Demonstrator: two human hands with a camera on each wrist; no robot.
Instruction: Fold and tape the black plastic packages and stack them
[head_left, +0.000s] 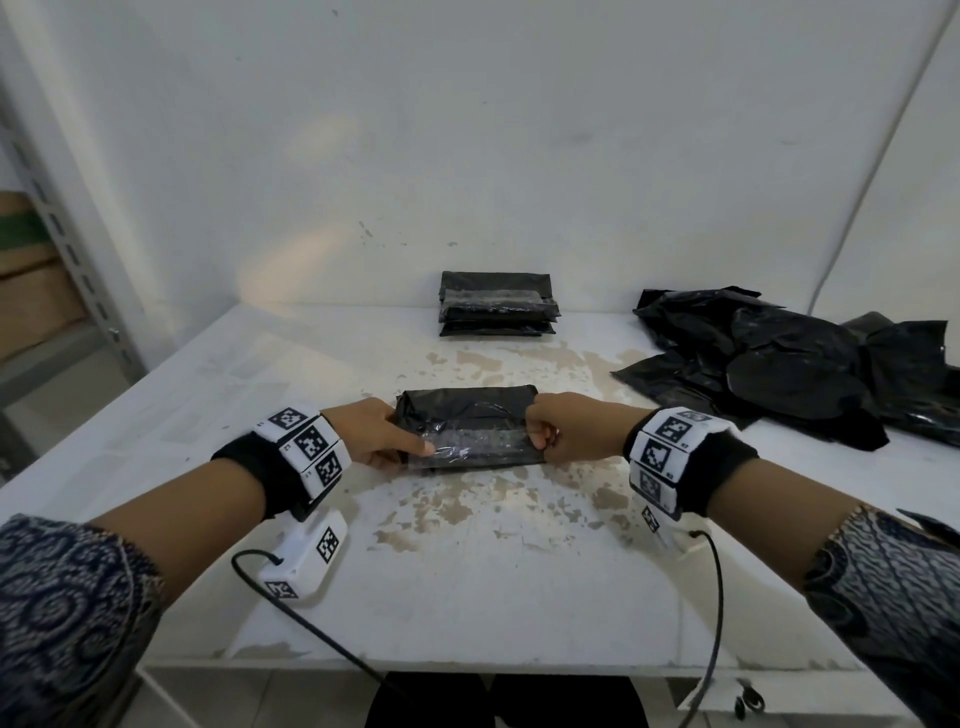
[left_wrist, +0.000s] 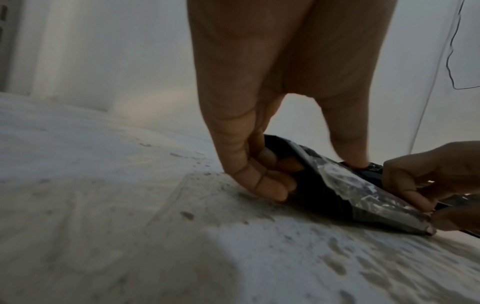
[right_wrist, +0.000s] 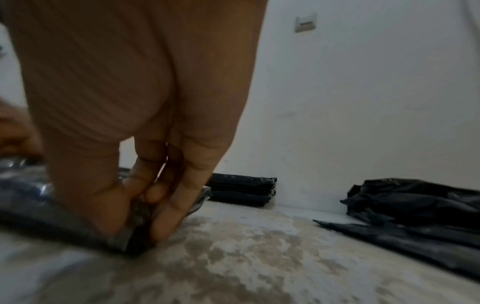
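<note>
A folded black plastic package (head_left: 467, 415) lies at the middle of the white table (head_left: 467, 597), with a strip of clear tape (head_left: 478, 441) along its near side. My left hand (head_left: 374, 436) grips its left end (left_wrist: 319, 197), thumb on the tape and fingers curled under. At the package's right end (right_wrist: 135, 244) my right hand (head_left: 561, 431) pinches the edge between thumb and curled fingers. A stack of taped black packages (head_left: 496, 306) sits against the back wall, also in the right wrist view (right_wrist: 244, 189).
A loose heap of unfolded black plastic bags (head_left: 800, 364) covers the table's right side (right_wrist: 415, 205). A metal shelf upright (head_left: 67, 249) stands at the left. Cables hang from both wrist cameras over the table's front edge.
</note>
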